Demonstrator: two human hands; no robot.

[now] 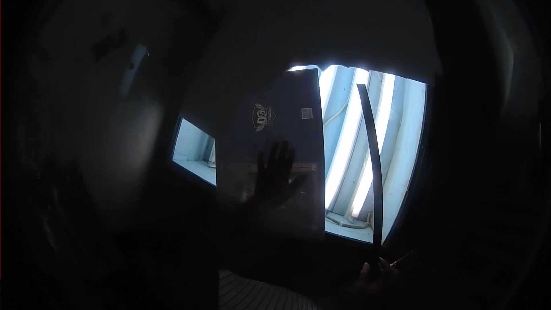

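My left hand (275, 175) lies flat with its fingers spread on a dark flat sheet (293, 143) that bears a small emblem and a square printed code. At the lower right, my right hand (379, 275) is closed around the lower end of a long, narrow dark strip (376, 166). The strip rises across a brightly lit opening. A thin, pointed tool (402, 258) sticks out beside the right hand's fingers; its kind is too dark to make out. Deep shadow hides much of both hands.
Glowing tube lights (344, 155) and a loose cable (347, 222) show inside a pale box to the right of the sheet. A smaller lit gap (195, 152) lies to its left. A dark panel (321, 17) covers the far side. Ribbed striped material (258, 293) shows at the lower edge.
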